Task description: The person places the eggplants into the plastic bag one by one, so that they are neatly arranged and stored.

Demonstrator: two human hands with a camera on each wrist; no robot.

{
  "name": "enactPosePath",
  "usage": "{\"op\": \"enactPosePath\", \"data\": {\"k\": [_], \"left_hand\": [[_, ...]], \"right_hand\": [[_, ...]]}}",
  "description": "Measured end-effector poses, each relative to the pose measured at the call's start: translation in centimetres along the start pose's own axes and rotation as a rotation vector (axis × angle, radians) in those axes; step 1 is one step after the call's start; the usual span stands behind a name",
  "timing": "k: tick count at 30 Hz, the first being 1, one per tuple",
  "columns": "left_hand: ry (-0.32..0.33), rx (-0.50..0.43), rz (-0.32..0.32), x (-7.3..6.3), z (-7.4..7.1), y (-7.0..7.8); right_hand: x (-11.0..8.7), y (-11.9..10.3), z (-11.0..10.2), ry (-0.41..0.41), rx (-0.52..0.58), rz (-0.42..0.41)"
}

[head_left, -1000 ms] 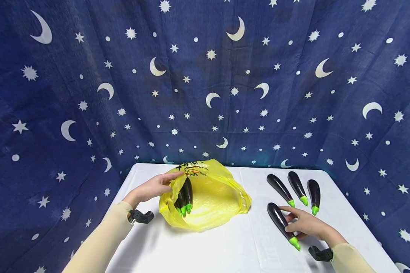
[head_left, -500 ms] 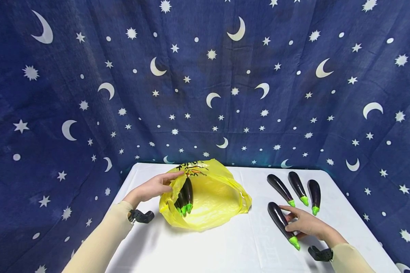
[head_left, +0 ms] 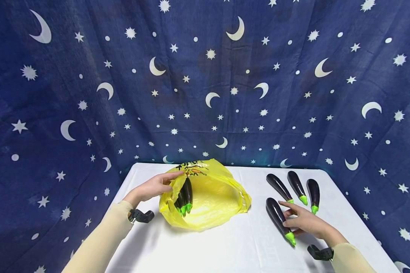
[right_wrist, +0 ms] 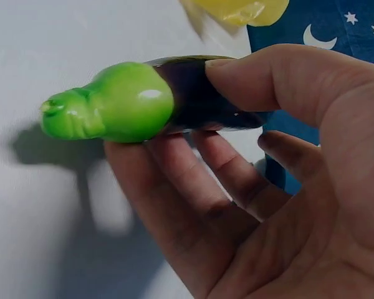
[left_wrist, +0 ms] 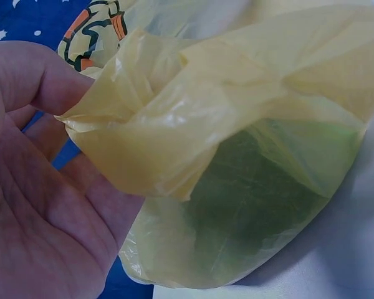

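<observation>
A yellow plastic bag (head_left: 213, 212) lies with its mouth spread toward me, and dark eggplants (head_left: 188, 195) with green caps show inside at its left. My left hand (head_left: 155, 187) holds the bag's left rim; in the left wrist view the thumb and fingers (left_wrist: 50, 84) pinch the thin film (left_wrist: 137, 124). On the right, my right hand (head_left: 309, 223) grips another eggplant (head_left: 276, 216). Seen from the right wrist, the thumb presses on its dark body (right_wrist: 193, 93) and the fingers lie under it, its green cap (right_wrist: 134, 103) pointing left. Its shadow falls apart from it on the white cloth.
Three more eggplants (head_left: 279, 187) lie side by side behind my right hand, caps toward me. A white cloth (head_left: 205, 254) covers the table. Dark blue fabric (head_left: 205, 76) with moons and stars hangs behind and at both sides.
My right hand has shifted the gripped eggplant slightly up and to the left in the head view. The left hand and the bag look the same.
</observation>
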State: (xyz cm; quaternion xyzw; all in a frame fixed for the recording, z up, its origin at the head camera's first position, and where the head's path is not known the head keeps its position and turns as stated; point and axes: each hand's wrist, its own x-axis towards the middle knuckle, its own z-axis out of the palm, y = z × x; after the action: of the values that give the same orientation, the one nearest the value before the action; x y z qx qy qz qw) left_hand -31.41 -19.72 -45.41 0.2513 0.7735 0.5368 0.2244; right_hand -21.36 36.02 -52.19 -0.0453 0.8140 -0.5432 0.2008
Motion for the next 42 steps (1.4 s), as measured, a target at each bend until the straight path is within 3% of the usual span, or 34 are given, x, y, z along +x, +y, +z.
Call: {"op": "enactPosePath", "data": {"k": [14,28,42], "left_hand": [[-0.002,-0.006,-0.011,-0.1,0.1,0.2],[-0.002,0.005,0.022,0.1,-0.1,-0.1],[0.016,0.021,0.018,0.1,-0.1,0.3]], "right_hand": [[0.8,-2.3,1.5,-0.042,0.056,-0.051],[1.1,-4.4,3.5,-0.124,0.094,-0.087],[3.2,-6.4,7.0,-0.19,0.116,-0.161]]}}
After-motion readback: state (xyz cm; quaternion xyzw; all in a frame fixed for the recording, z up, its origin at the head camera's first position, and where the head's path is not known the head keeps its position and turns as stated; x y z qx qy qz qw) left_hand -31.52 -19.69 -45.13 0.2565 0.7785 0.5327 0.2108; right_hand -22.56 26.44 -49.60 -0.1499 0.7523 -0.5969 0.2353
